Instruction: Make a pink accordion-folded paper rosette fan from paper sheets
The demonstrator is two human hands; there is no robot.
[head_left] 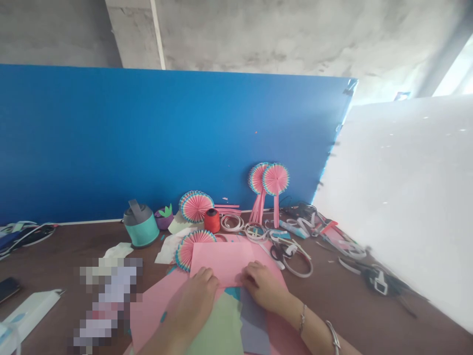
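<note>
A folded pink paper sheet (pixel 225 260) lies on the brown table (pixel 74 251) in front of me. My left hand (pixel 195 298) presses its near left edge with curled fingers. My right hand (pixel 263 286) pinches the near right edge, bracelets on the wrist. Under both hands lies a stack of pink, pale green and grey-blue sheets (pixel 236 330). A pink and blue pleated paper fan (pixel 185 249) peeks out from behind the sheet's left corner.
Two handled paper fans (pixel 269 180) lean on the blue board (pixel 148 143). Another fan (pixel 195 204), a red thread spool (pixel 212 220), a teal container (pixel 141 228), tape rolls (pixel 232 223) and scissors (pixel 281 252) sit behind. A white board (pixel 406 197) stands right.
</note>
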